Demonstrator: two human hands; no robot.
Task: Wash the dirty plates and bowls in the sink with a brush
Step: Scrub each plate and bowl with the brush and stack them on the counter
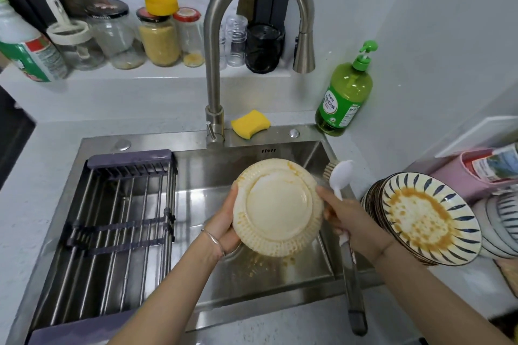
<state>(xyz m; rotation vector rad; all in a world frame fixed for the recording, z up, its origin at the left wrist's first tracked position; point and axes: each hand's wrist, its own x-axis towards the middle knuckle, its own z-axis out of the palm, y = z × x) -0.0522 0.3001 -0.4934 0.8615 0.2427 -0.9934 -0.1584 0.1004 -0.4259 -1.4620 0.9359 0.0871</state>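
1. One stained plate (pixel 277 204) hung tilted above the sink (pixel 196 204), the left hand (pixel 221 230) curled round its left rim.
2. The right hand (pixel 347 221) gripped the brush (pixel 351 269) handle, bristle head beside the plate's right rim.
3. A stack of dirty plates (pixel 426 218) sat on the counter (pixel 462 288).

Sink (pixel 98 143): rack (pixel 117 218) sat in its left half | plate (pixel 277 207) was over its middle | brush (pixel 349 260) crossed its right edge | faucet (pixel 214 78) and sponge (pixel 250 124) stood on its rear rim | soap bottle (pixel 344 101) stood behind its right rear corner | stacked plates (pixel 429 218) sat to its right | jars (pixel 159 36) lined the ledge behind it
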